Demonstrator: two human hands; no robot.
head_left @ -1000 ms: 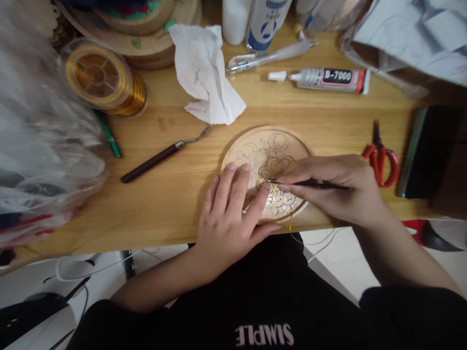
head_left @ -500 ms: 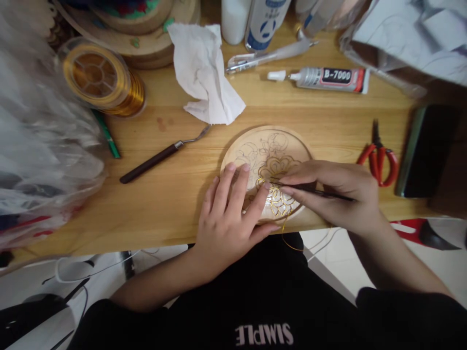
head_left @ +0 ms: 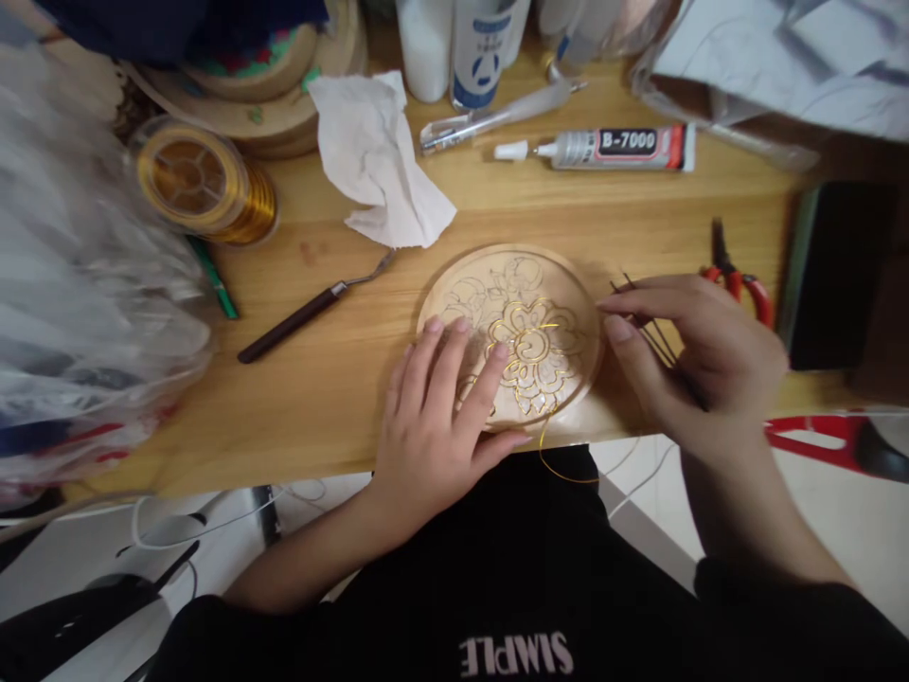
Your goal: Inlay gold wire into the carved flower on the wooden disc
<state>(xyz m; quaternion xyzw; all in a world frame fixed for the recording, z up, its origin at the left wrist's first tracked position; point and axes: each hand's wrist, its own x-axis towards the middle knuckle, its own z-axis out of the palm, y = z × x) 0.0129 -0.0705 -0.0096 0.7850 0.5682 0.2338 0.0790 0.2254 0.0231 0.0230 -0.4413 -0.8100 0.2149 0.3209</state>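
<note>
— What changed around the wooden disc [head_left: 540, 284]?

— The right hand [head_left: 700, 355] has come off it. A second ago its thin dark tool [head_left: 650, 327] touched the gold wire flower [head_left: 532, 355]; now hand and tool sit just right of the disc, fingers pinching the tool.

— And the left hand [head_left: 440, 426]?

— Still flat on the disc's near-left part, fingers slightly spread, pressing down. The disc lies at the table's [head_left: 319, 398] near edge; loose wire [head_left: 558, 464] trails below it.

— Anything beyond?

— Red scissors [head_left: 739, 284] right of the disc, glue tube [head_left: 611, 147] behind it.
</note>
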